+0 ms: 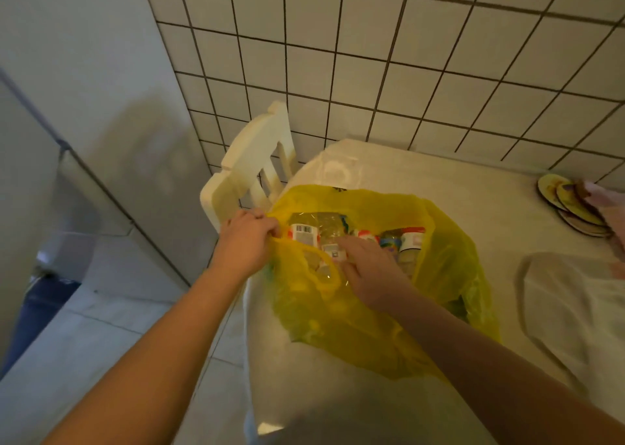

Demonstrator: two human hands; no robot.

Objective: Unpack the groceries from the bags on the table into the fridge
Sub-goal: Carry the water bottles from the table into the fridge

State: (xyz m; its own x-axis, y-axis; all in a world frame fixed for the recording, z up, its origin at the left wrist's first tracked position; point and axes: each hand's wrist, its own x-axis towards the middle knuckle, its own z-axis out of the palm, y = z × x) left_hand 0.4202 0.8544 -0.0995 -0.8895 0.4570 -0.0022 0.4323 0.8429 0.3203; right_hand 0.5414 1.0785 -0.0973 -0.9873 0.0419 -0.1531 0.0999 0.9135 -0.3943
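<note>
left hand (248, 238) pinches the rim of the yellow bag (449, 268) at its 9 o'clock edge; right hand (370, 272) reaches inside, fingers curled on a clear packet (324, 229); the translucent, crumpled bag gapes open on the table (473, 187), labelled jars (411, 241) at 1 o'clock.

No words or numbers could be read. A barcode (303, 229) stood on a white label (306, 236) on a clear pack in the bag (449, 262); its digits were blurred.
</note>
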